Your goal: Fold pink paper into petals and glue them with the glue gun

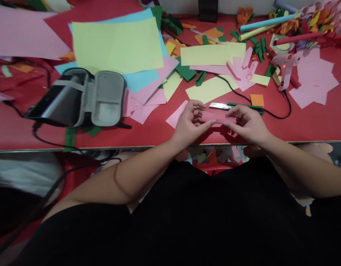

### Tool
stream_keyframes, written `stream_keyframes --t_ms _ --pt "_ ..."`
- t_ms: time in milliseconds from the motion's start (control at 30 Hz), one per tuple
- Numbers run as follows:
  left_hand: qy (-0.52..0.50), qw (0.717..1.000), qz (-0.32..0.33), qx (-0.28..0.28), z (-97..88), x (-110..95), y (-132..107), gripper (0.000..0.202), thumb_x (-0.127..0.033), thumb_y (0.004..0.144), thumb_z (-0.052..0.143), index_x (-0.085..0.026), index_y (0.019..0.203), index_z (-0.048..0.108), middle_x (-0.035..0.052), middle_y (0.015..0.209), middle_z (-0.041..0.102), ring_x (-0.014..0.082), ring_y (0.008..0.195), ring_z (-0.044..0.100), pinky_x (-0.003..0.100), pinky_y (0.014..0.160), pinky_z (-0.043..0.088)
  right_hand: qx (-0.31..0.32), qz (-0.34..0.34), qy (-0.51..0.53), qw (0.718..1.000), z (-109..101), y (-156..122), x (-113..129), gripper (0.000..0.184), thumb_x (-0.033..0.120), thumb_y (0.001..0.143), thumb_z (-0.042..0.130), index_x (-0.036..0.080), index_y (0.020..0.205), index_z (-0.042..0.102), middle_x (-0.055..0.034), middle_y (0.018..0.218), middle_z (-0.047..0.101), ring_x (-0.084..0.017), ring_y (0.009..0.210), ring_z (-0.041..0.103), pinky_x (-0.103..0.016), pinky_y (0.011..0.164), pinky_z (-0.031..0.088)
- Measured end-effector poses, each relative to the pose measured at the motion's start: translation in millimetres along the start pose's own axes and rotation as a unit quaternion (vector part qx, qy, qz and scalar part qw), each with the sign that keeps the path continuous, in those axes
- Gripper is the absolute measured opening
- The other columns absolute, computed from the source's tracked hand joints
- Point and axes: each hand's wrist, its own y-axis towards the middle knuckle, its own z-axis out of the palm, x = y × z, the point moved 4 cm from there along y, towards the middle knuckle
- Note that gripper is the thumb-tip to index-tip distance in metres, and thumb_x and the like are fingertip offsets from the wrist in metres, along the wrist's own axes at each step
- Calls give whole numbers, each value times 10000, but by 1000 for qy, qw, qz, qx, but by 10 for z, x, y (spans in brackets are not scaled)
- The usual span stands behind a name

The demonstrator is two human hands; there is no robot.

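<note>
A narrow strip of pink paper (218, 118) is held level just above the front part of the red table. My left hand (190, 121) is closed on its left end, thumb in front and fingers behind. At the right end my right hand (246, 122) pinches the strip between thumb and fingers. Right behind the strip lies a green utility knife (244, 107) with its silver blade (218, 106) pointing left. A small orange paper square (256, 100) is beyond the knife. Pink paper (178, 113) lies beside my left hand.
A pink glue gun (286, 68) with a lit orange light stands at the right, its black cord (281, 117) curving behind the knife. Yellow sheets (117, 44) and an open grey-lined case (108, 98) lie left. Rolled paper tubes (267, 23) and paper flowers (325, 18) fill the back right.
</note>
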Motion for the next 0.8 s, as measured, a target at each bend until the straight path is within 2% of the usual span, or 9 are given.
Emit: stream_keyframes --t_ms 33,100,233,300,467,633,800 --pt "-4 1000 2 2 -5 18 8 520 -468 915 998 -311 1320 711 -36 880 670 124 649 546 274 569 472 -5 2 8 1000 -2 5 2 475 668 983 971 294 1171 748 -56 1049 815 -221 763 734 -413 680 648" --pt "-5 1000 7 7 -9 24 18 509 -483 904 1016 -305 1323 788 -13 887 717 135 665 579 281 592 512 -7 3 29 1000 -5 18 14 466 639 966 999 291 1158 756 -54 1054 810 -228 812 755 -414 723 656" --pt "-24 999 -2 21 8 -35 13 365 -538 908 1006 -272 1129 890 67 1058 874 189 816 762 317 691 654 -4 11 60 998 -14 34 35 451 590 946 1020 289 1133 741 -44 1060 798 -230 873 773 -415 774 669" --pt "-19 1000 -7 16 10 -71 9 324 -535 906 1001 -259 1043 899 71 1040 897 192 830 786 316 715 671 -4 16 64 998 -14 35 42 449 587 941 1019 290 1130 741 -40 1052 796 -231 879 774 -416 780 673" --pt "4 999 -37 0 4 -94 19 288 -521 932 964 -242 974 908 38 839 857 166 730 741 290 671 610 -10 25 67 997 12 24 53 485 626 906 1035 296 1116 748 -40 1045 811 -257 937 800 -439 842 694" --pt "16 999 -46 -11 -2 -119 13 283 -519 948 938 -239 944 902 31 792 819 165 739 724 280 628 547 -23 42 76 996 38 20 48 498 645 878 1047 302 1071 743 -40 1023 809 -266 943 809 -474 906 711" --pt "29 999 -41 -12 -10 -166 -4 301 -524 976 915 -239 883 887 30 760 798 165 742 719 296 653 547 -20 47 89 995 58 16 59 422 578 902 1029 303 1024 734 -33 1006 822 -263 961 818 -500 975 718"
